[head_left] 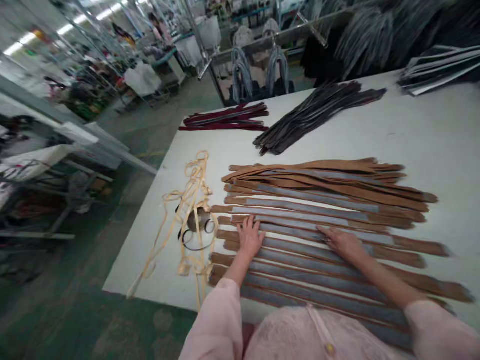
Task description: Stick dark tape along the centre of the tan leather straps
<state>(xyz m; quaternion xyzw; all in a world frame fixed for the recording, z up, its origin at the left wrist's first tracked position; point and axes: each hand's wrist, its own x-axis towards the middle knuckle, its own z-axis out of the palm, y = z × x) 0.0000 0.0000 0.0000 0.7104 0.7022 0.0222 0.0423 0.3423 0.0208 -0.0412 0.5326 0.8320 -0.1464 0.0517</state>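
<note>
Several long brown leather strips (322, 210) with grey centres lie side by side on a white table (431, 135). My left hand (249, 236) lies flat on the left ends of the strips, fingers stretched out. My right hand (343, 242) rests flat on the middle of the strips, fingers extended to the left. Neither hand holds anything. More brown strips are heaped at the far side of the row.
A tangle of cream tape (189, 210) with scissors and a small round object lies left of the strips. Dark red strips (227, 117) and black strips (311, 112) lie further back. The table's left edge drops to a green floor (75, 305). Racks and workstations stand beyond.
</note>
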